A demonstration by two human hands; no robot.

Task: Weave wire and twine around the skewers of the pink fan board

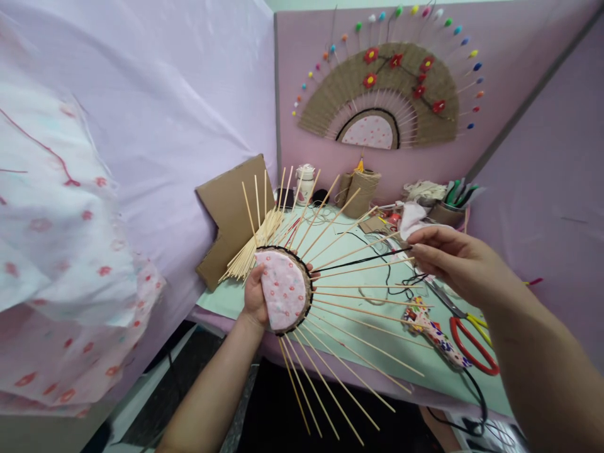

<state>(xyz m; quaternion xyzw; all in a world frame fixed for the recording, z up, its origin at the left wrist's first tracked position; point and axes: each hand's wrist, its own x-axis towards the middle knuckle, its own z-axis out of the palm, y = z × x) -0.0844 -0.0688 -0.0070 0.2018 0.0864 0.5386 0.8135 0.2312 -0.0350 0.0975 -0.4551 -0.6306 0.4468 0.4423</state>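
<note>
My left hand grips a half-round piece covered in pink flowered fabric, its thumb on the front and some fingertips showing past the curved edge. Thin wooden sticks fan out from that edge, which has a black cord border. Out to the right, my right hand pinches a black cord between thumb and fingers. The cord runs taut back to the border, among the sticks. Loose black cord trails on the table below my right hand.
A bundle of sticks lies by a cardboard sheet at left. Red-handled scissors and a patterned glue gun lie at right. Twine spools and a white bottle stand behind. A decorated fan hangs on the wall.
</note>
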